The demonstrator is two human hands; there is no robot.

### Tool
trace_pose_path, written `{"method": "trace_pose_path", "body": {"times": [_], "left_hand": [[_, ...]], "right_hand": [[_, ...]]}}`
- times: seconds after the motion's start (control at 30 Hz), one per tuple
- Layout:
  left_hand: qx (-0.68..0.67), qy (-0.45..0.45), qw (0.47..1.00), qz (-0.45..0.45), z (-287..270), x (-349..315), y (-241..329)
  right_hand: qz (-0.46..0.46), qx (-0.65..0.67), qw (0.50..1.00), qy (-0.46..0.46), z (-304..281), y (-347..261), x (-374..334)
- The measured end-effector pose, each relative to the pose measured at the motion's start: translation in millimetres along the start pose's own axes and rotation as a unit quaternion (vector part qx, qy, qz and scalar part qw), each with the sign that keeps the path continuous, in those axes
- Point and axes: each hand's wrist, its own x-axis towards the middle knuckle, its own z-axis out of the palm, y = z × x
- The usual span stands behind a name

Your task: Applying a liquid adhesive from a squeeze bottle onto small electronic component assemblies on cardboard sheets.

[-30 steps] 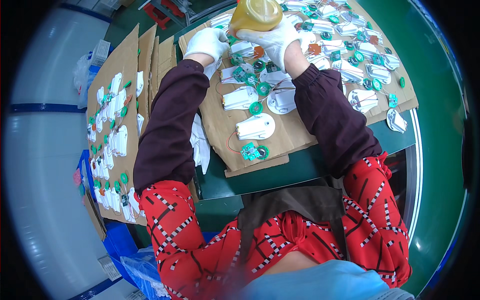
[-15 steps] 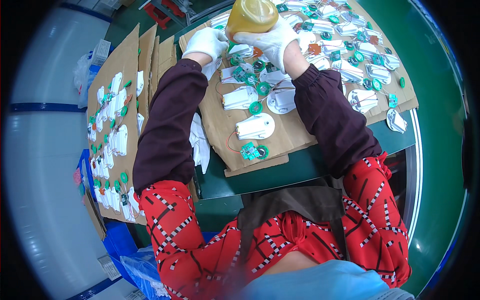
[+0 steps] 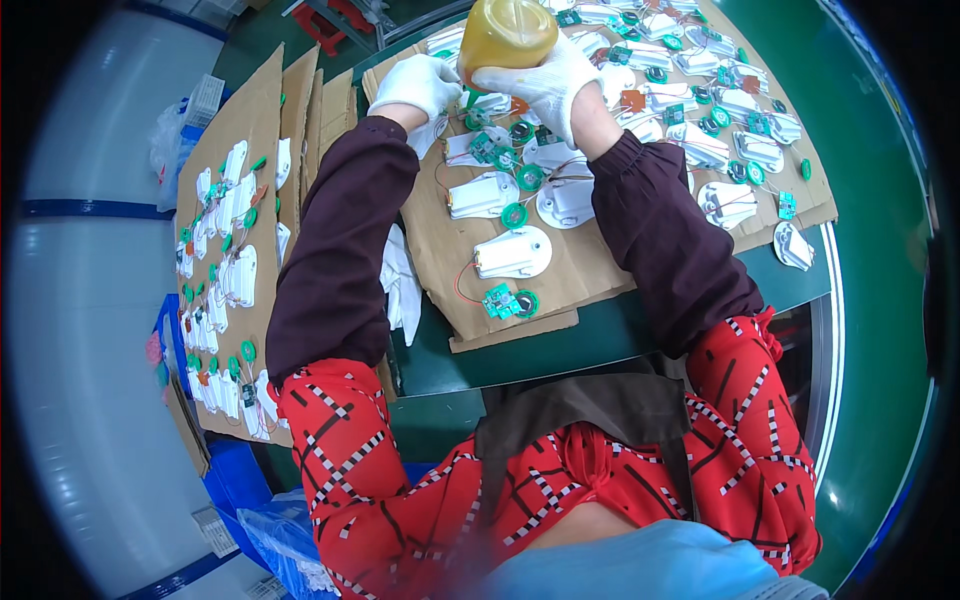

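Smooth green tabletop (image 3: pixel 480 372) borders a matte brown cardboard sheet (image 3: pixel 590 275), set with hard white casings (image 3: pixel 513 252), rounded at one end and ribbed along the body. Green discs (image 3: pixel 515 216), small square circuit boards (image 3: pixel 500 300) and thin red wires (image 3: pixel 457 284) lie among them, mostly below and to the right of the grip.

Gloved in white knit, the right hand (image 3: pixel 545 90) holds the bottle (image 3: pixel 508 38), its fingers wrapped round the lower side. Translucent, yellow and smoothly rounded, the bottle sits above the cardboard, its broad end up and its body narrowing down toward the left hand (image 3: pixel 418 85). Its long axis looks steeply tilted; its tip is hidden.

Just left of the grip, the left hand, also gloved, curls its fingers; whether they pinch anything cannot be told. Below it hangs a soft, creased white cloth (image 3: pixel 400 290).
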Motion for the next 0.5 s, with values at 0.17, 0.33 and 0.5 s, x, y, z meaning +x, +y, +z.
{"method": "trace_pose_path", "body": {"times": [0.17, 0.33, 0.5], "left_hand": [[-0.036, 0.011, 0.999, 0.033, 9, 6, -12], [-0.011, 0.014, 0.999, 0.044, 8, 5, -14], [-0.019, 0.017, 0.998, 0.052, 9, 5, -13]], "right_hand": [[-0.02, 0.044, 0.998, 0.028, -1, -11, 4], [-0.018, 0.01, 0.999, 0.032, -11, -16, 3], [-0.034, 0.013, 0.998, 0.058, -10, -12, 3]]}}
